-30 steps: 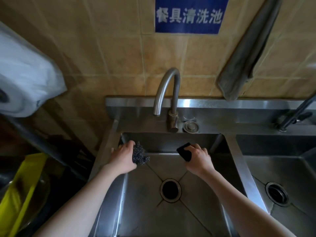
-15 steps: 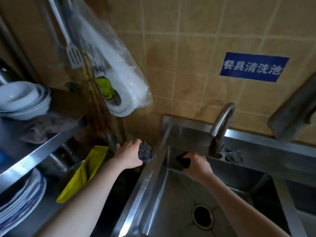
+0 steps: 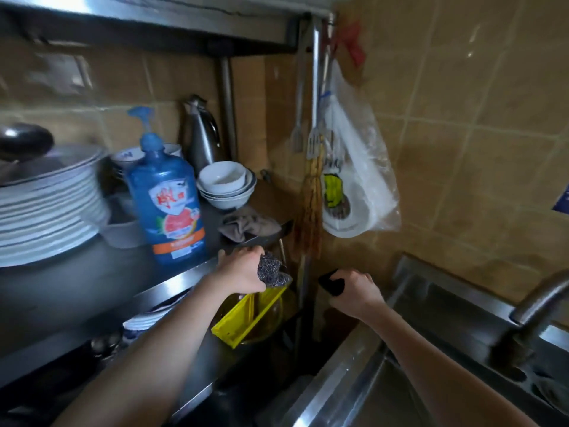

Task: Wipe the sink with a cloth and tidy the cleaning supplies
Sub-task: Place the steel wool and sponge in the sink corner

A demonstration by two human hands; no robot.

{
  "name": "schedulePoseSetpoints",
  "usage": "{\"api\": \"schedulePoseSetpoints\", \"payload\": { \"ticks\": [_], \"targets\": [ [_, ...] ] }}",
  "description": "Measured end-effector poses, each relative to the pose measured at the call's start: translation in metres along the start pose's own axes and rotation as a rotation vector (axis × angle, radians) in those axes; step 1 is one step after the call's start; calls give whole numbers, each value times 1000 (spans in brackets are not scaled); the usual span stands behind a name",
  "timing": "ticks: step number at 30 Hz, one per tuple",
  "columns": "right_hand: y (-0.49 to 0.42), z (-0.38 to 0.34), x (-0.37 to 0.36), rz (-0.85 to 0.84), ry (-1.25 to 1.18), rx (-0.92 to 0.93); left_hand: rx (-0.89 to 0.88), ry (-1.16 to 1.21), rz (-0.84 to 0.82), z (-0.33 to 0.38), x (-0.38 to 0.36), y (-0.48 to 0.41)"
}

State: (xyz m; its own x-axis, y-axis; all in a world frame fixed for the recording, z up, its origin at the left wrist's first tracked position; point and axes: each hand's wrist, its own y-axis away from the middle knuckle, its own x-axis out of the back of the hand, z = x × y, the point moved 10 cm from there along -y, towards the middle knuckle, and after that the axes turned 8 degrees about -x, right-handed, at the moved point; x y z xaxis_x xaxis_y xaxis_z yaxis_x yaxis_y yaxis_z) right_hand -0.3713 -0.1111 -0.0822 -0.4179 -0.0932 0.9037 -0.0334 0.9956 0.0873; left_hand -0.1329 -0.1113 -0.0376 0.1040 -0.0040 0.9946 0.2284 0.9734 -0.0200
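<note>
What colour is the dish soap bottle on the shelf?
The dish soap bottle is blue, with an orange-banded label; head view.

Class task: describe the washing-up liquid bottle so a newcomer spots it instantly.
Find the steel shelf left of the sink. Between the stacked white plates and the nested white bowls stands the bottle. Alone there it is blue, with a pump top and an orange-banded label.

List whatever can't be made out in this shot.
Head view:
- Small black item in the right hand: fingers cover most; cloth or sponge unclear.
- Blue wall sign: cut by right edge, unreadable.
- Blue plastic detergent bottle: label text motion-blurred.
- Stainless steel sink: basin cut by bottom edge and crossed by the right forearm.
</note>
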Motion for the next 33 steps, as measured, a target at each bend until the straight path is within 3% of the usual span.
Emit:
{"api": "schedulePoseSetpoints", "payload": {
  "ticks": [9, 14, 19, 24, 33],
  "targets": [
    [3, -139, -6, -39, 23, 191, 153, -96, 120, -75, 66, 81],
    [23, -208, -18, -30, -2, 306, 292, 39, 95, -120, 75, 139],
    [46, -268, -39, -88, 1, 422, 451, -10, 43, -169, 81, 194],
    [65, -317, -59, -111, 21, 487, 463, 56, 128, -201, 91, 238],
    [86, -371, -91, -152, 29, 540, 569, 61, 73, -251, 83, 291]
  ]
}}
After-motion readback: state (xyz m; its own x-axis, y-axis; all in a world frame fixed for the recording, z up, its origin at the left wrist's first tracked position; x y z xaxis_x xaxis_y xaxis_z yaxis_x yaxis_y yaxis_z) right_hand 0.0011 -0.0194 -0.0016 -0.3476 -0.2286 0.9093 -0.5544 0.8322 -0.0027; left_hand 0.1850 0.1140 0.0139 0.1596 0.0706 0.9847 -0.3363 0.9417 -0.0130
